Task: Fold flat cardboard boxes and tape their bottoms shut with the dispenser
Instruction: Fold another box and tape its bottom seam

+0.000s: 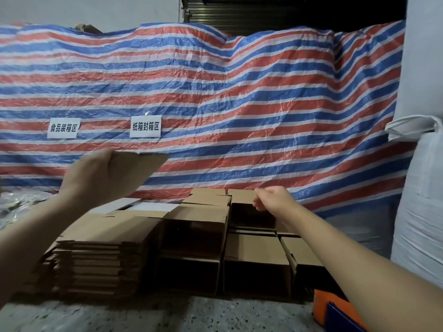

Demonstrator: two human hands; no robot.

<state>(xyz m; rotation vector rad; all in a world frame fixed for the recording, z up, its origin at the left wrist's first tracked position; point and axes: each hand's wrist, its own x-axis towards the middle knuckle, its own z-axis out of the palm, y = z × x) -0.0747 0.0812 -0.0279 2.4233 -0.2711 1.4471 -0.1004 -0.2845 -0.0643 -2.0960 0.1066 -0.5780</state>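
My left hand grips a flat cardboard box and holds it raised above the stack of flat boxes at the left. My right hand reaches out over the folded open boxes at the centre right; its fingers are loosely curled near the top edge of the farthest box and hold nothing. An orange and blue object, possibly the tape dispenser, lies at the bottom right, partly hidden by my right forearm.
A red, white and blue striped tarp with two paper signs hangs behind the boxes. A large white sack stands at the right. Speckled floor lies in front. Crumpled plastic sits at the far left.
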